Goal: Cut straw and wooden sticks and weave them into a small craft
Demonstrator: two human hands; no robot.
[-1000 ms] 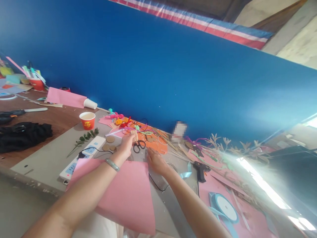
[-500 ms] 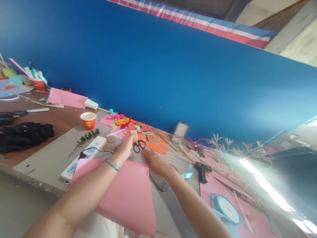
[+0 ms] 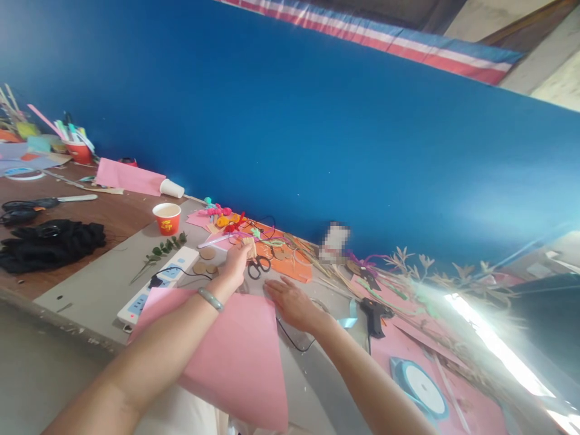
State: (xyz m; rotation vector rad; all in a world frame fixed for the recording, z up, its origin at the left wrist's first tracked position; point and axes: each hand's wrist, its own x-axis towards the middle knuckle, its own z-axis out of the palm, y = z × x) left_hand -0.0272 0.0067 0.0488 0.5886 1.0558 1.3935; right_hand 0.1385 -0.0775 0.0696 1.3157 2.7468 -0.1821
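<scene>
- We hold a block (image 3: 249, 246) in our left hand (image 3: 235, 266), toward the desk's (image 3: 97, 290) back edge
- Our spread right hand (image 3: 294, 305) lies nearer the front
- The block looks tan, ribbed

One left hand (image 3: 236, 266) and one right hand (image 3: 293, 302) — two bare ones; one power strip (image 3: 171, 273), one bangle (image 3: 211, 299), one pair of black-handled scissors (image 3: 258, 267) — two red paper cups (image 3: 168, 226), one white paper cup (image 3: 172, 188).
</scene>
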